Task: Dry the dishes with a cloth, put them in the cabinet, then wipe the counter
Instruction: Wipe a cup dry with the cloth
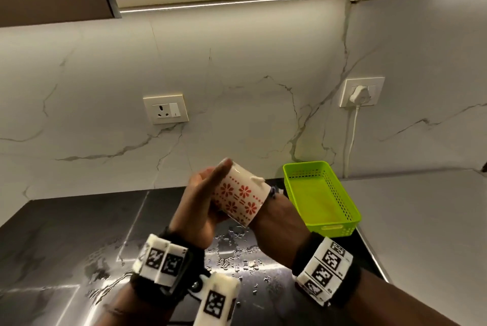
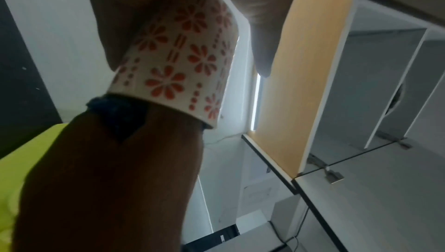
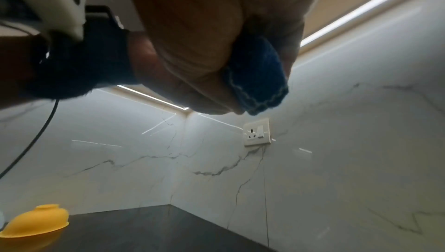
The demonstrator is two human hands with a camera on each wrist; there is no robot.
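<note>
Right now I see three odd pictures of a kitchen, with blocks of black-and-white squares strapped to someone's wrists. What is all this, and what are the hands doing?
No machine here: a person is drying dishes while wearing three cameras. The big picture comes from a camera on the head, looking down at both hands. The other two come from cameras on the wrists, hence the strange close angles; the patterned blocks sit on the wrist straps.

The left hand holds a white mug with red flowers. The right hand pushes a blue cloth into its open end. Below, the dark counter has water drops on it. A green basket stands to the right, and an upturned yellow bowl shows in the right wrist view.
</note>
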